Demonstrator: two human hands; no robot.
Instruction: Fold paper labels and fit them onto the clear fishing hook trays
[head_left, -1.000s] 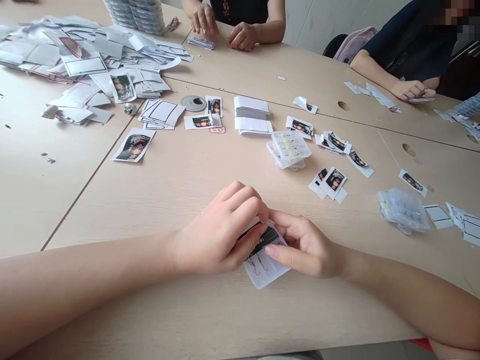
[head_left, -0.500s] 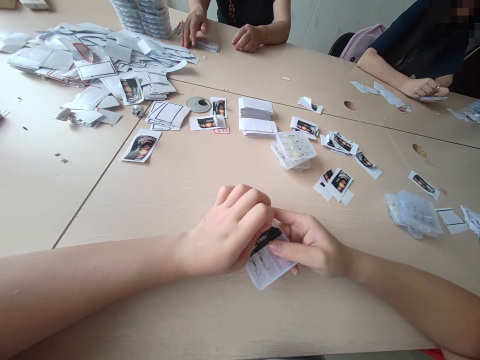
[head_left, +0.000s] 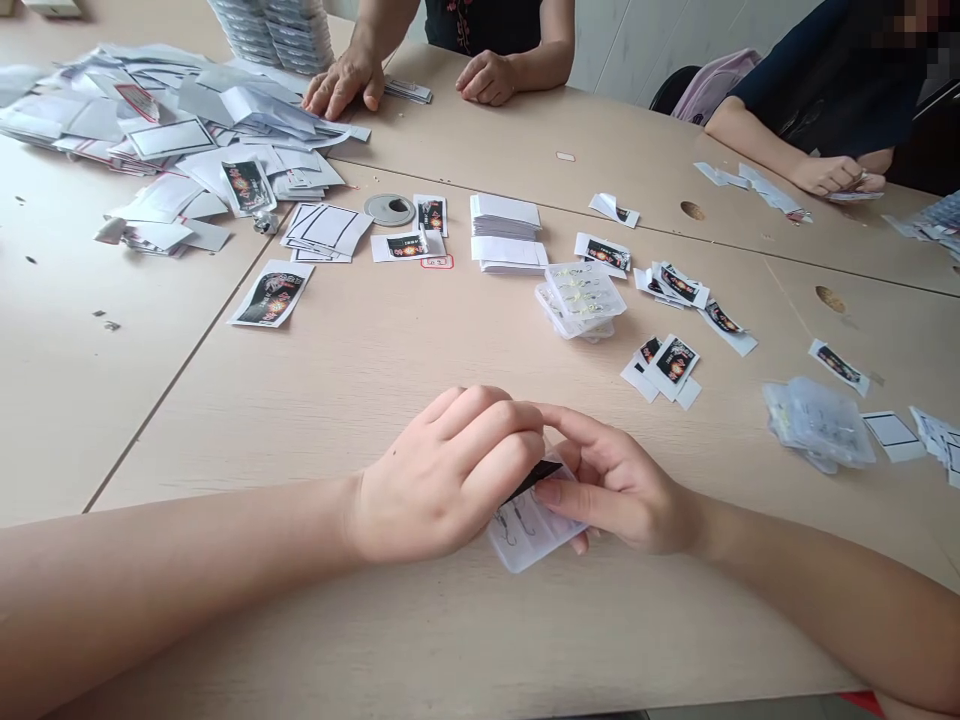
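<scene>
A clear plastic box of fish hooks (head_left: 536, 530) is tilted in my right hand (head_left: 626, 490), the thumb on its top face and the fingers curled around its far side and underneath. Across the upper part of the box lies a black label (head_left: 534, 480), mostly covered. My left hand (head_left: 454, 470) arches over the box and label with its fingers curled together. Its fingertips are hidden behind the knuckles, so what they pinch or press does not show.
Stacked hook boxes (head_left: 581, 300) stand ahead, with more boxes (head_left: 817, 425) at right. Black printed labels (head_left: 671, 365), blank card stacks (head_left: 510, 235) and a tape roll (head_left: 388, 208) lie about. A large paper heap (head_left: 172, 130) fills the far left. Two people sit opposite, one person's hand (head_left: 349, 82) by the heap.
My left hand has shifted slightly, and less of the black label shows. My right hand keeps its hold on the box. The person opposite has moved one hand left to the paper heap.
</scene>
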